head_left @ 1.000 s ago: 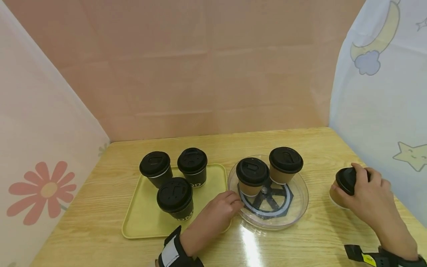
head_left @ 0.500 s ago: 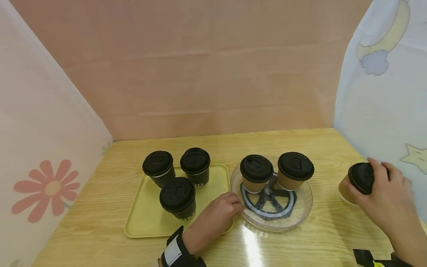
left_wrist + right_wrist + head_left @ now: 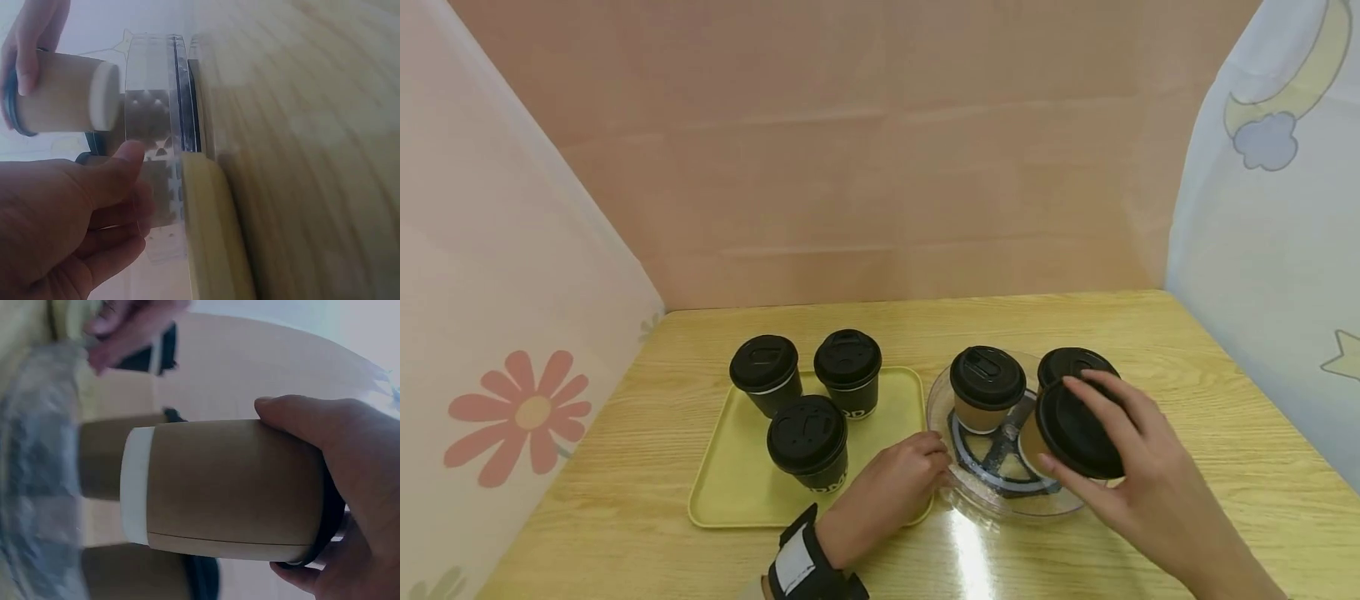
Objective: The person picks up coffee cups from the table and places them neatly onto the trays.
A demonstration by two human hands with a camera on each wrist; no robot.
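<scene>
My right hand (image 3: 1138, 475) grips a brown paper coffee cup (image 3: 231, 487) by its black lid. That cup hangs tilted above the front right of a clear round dish (image 3: 981, 500), in front of another brown cup (image 3: 1067, 364) that it partly hides. A further brown cup (image 3: 981, 408) stands in the dish at the back left. My left hand (image 3: 891, 487) pinches the dish's left rim; in the left wrist view the thumb (image 3: 128, 156) lies on the near side of the clear wall and the fingers curl at it.
A yellow tray (image 3: 722, 500) sits left of the dish, under my left forearm. Several black lidded cups, one of them at the front (image 3: 808, 442), stand on it. Fabric walls (image 3: 880, 167) bound the wooden table (image 3: 1240, 433) at the back and sides.
My right hand has lifted the brown cup off the table at the right and carried it left, over the dish. The dish turned, shifting its cups. My left hand stays at the rim.
</scene>
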